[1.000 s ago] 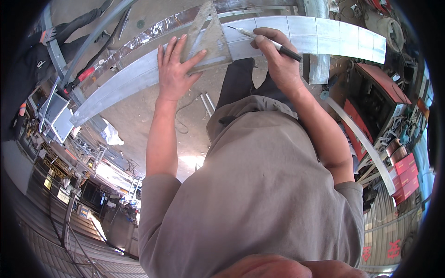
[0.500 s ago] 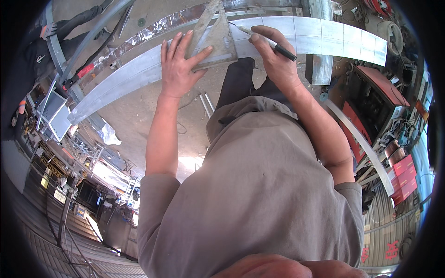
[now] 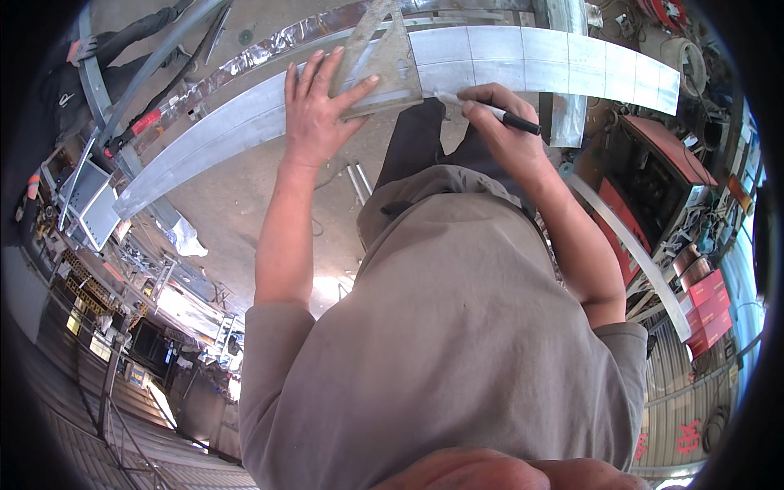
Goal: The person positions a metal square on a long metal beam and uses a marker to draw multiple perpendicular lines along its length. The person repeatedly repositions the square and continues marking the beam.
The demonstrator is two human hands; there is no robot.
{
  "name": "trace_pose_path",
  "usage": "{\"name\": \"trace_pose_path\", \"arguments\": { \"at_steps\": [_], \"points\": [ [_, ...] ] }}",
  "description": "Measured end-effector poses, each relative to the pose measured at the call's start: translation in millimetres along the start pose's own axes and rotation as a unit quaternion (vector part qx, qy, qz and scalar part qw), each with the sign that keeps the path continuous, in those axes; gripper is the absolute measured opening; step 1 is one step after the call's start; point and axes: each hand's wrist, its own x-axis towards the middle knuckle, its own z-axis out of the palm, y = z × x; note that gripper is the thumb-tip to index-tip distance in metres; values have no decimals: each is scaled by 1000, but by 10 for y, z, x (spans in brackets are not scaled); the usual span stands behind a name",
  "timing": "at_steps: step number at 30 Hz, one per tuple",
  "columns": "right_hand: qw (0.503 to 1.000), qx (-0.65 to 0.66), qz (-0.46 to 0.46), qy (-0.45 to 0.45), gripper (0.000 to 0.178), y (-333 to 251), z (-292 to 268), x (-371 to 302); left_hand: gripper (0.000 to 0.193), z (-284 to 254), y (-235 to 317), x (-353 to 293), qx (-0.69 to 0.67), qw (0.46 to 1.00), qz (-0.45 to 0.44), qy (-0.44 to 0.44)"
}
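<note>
A long light-grey metal strip (image 3: 496,55) curves across the top of the view, with thin dark cross lines on its right half. On it lies a worn triangular set square (image 3: 390,69). My left hand (image 3: 317,110) rests with spread fingers over the square's left side and the strip. In my right hand (image 3: 505,122) is a white marker pen (image 3: 487,108) with a black end. Its tip is near the strip's near edge, just right of the square's upright edge; whether it touches the metal I cannot tell.
Steel beams (image 3: 567,122) run beneath and beyond the strip. At the far left a person in dark clothes holds a beam with a gloved hand (image 3: 82,51). On the right stand a red-topped machine (image 3: 665,151), a leaning pale metal strip (image 3: 633,253) and red boxes (image 3: 707,302).
My right hand has drawn the marker pen toward me, from the strip's far edge to its near edge. My left hand stays on the set square.
</note>
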Motion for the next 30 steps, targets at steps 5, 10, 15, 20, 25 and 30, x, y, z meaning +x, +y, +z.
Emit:
{"name": "trace_pose_path", "arguments": {
  "at_steps": [5, 10, 15, 20, 25, 30],
  "points": [
    [997, -16, -18, -74, 27, -31, -178, -8, 81, 13, -8, -12, 0, 1000, 2, 2],
    [988, 126, -18, 81, 31, 23, -186, 128, 84, 8, -1, -13, -8, 1000, -9, -7],
    [948, 283, -2, 149, 34, 225, 17, 366, 80, 2, 28, -8, -28, 999, -24, -1],
    [932, 331, -9, 146, 36, 340, 5, 385, 73, 5, -50, -117, 27, 999, 1, -19],
    [936, 326, 0, 132, 35, 373, -25, 401, 70, -36, -273, -352, 27, 1000, -5, -6],
    [938, 323, -15, 127, 38, 418, -24, 415, 70, -116, -522, -485, 28, 1000, -4, 0]
  ]
}}
